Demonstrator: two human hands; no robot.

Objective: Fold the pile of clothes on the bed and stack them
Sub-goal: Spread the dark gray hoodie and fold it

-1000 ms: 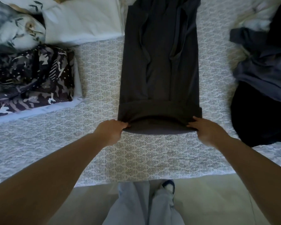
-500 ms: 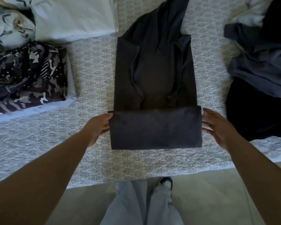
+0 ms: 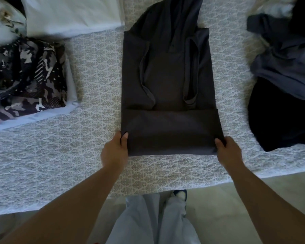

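A: Status on the dark hoodie?
B: Flat on the bed, centre of frame, hood pointing away from the person. Both sleeves folded in over the chest. Bottom hem doubled up into 1 band across the near end.
A: Hands?
B: Left hand grasps the near-left corner of that band, thumb on top, fingers underneath. Right hand has the same grip on the near-right corner. Both clenched on fabric.
A: Other clothes?
B: Camo-print garment folded on the left side of the bed, on top of a pale folded piece. White folded item behind it. Unfolded pile on the right: grey-blue piece over a black one, well apart from the hoodie.
A: Person?
B: Standing at the bed's near edge, light trousers visible.
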